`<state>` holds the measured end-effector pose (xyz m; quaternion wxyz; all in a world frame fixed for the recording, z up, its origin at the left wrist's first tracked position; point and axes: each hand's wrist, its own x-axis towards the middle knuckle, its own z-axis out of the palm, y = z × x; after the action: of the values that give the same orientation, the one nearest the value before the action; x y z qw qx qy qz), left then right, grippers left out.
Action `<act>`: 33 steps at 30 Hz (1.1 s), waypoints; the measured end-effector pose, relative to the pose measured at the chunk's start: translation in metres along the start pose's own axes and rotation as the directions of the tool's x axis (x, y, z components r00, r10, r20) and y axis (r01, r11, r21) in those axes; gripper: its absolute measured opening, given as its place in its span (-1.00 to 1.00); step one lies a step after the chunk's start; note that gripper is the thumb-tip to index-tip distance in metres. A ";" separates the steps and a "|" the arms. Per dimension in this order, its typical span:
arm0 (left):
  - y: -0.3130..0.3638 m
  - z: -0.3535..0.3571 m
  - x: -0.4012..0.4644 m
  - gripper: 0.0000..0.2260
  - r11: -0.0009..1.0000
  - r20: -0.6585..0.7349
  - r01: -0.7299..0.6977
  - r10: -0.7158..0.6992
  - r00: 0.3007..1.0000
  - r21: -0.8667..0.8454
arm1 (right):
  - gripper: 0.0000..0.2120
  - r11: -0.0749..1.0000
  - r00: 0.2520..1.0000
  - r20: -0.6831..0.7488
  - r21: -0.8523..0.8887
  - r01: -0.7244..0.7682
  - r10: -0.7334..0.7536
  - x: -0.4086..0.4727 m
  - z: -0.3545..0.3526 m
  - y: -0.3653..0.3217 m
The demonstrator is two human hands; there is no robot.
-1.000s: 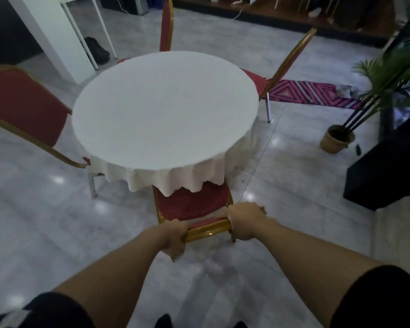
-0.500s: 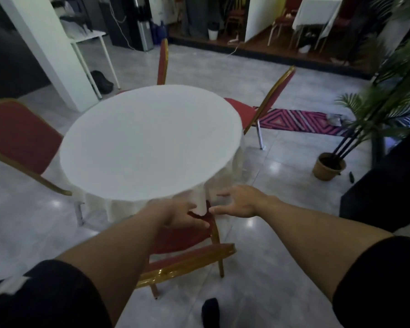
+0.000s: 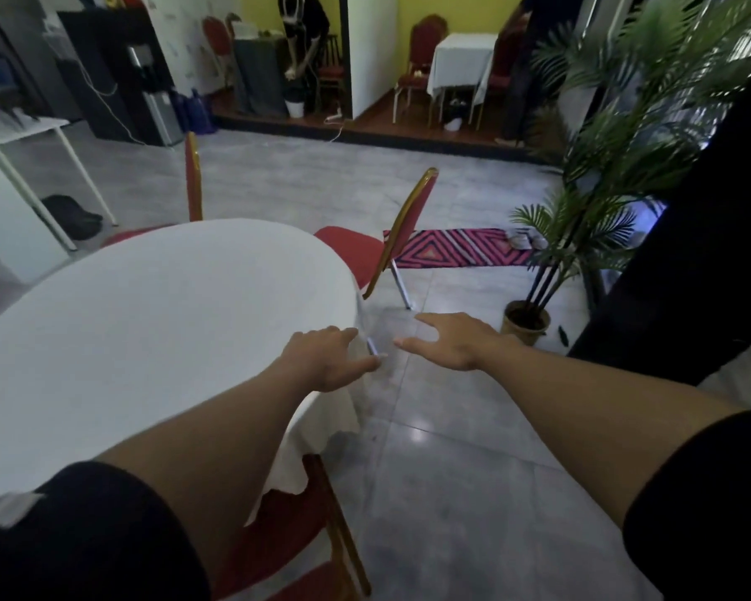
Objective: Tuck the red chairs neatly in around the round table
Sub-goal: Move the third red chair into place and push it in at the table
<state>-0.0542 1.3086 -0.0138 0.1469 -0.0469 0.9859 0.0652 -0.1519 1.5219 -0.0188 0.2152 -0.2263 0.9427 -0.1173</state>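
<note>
The round table (image 3: pixel 148 323) with a white cloth fills the left half of the view. A red chair with a gold frame (image 3: pixel 287 540) sits below my left arm, its seat partly under the hanging cloth. A second red chair (image 3: pixel 391 240) stands at the table's far right side, its seat partly under the edge and its back tilted away. A third red chair (image 3: pixel 193 175) shows its back behind the table. My left hand (image 3: pixel 326 362) hovers over the table's right edge, fingers apart and empty. My right hand (image 3: pixel 447 340) is open above the floor, holding nothing.
A potted palm (image 3: pixel 525 323) stands on the floor to the right, beside a dark block (image 3: pixel 690 275). A pink patterned rug (image 3: pixel 460 249) lies behind the second chair. A white side table (image 3: pixel 31 136) stands at the far left. Grey tiled floor stretches ahead.
Both hands let go of the near chair's gold back rail and now reach forward, open. The view has swung up and to the right, so the near chair sits low in the frame.
</note>
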 end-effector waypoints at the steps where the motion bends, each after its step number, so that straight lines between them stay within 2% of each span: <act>1: 0.007 -0.003 0.012 -0.23 1.000 -0.002 0.003 -0.003 1.000 0.003 | 0.03 1.000 1.000 -0.004 0.008 -0.001 0.001 0.008 -0.007 0.011; 7: 0.030 -0.016 0.075 -0.19 0.998 -0.016 0.060 -0.061 0.998 -0.018 | 0.08 1.000 1.000 -0.003 -0.012 0.011 -0.011 0.053 -0.035 0.060; 8: 0.051 -0.018 0.104 -0.19 0.996 -0.034 0.077 -0.078 0.996 -0.047 | 0.09 1.000 1.000 0.010 -0.017 0.026 -0.025 0.074 -0.054 0.086; 12: 0.080 -0.032 0.149 -0.20 0.993 -0.058 0.089 -0.093 0.994 -0.073 | 0.07 0.996 0.998 0.003 -0.051 0.070 -0.070 0.107 -0.089 0.120; 17: 0.113 -0.060 0.210 -0.18 0.990 -0.097 0.107 -0.116 0.988 -0.096 | 0.37 0.993 0.996 -0.015 -0.071 0.092 -0.093 0.154 -0.137 0.172; 21: 0.130 -0.071 0.251 -0.25 0.989 -0.090 0.115 -0.123 0.988 -0.091 | 0.44 0.990 0.992 -0.010 -0.061 0.129 -0.130 0.185 -0.159 0.203; 23: 0.136 -0.081 0.277 -0.27 0.988 -0.093 0.121 -0.130 0.987 -0.096 | 0.40 0.989 0.990 -0.005 -0.046 0.138 -0.138 0.203 -0.174 0.216; 27: 0.138 -0.097 0.334 -0.22 0.985 -0.080 0.128 -0.137 0.987 -0.114 | 0.07 0.984 0.986 -0.001 -0.053 0.167 -0.168 0.247 -0.200 0.238; 30: 0.129 -0.104 0.398 -0.12 0.983 -0.092 0.107 -0.122 0.988 -0.149 | 0.05 0.986 0.987 -0.021 -0.053 0.157 -0.158 0.294 -0.222 0.257; 33: 0.120 -0.109 0.461 -0.11 0.982 -0.101 0.106 -0.123 0.987 -0.154 | 0.10 0.991 0.991 -0.018 -0.036 0.133 -0.133 0.342 -0.242 0.270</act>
<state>-0.5381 1.3781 -0.0330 0.0918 -0.1180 0.9806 0.1271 -0.6402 1.6238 -0.0126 0.1932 -0.2910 0.9296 -0.1174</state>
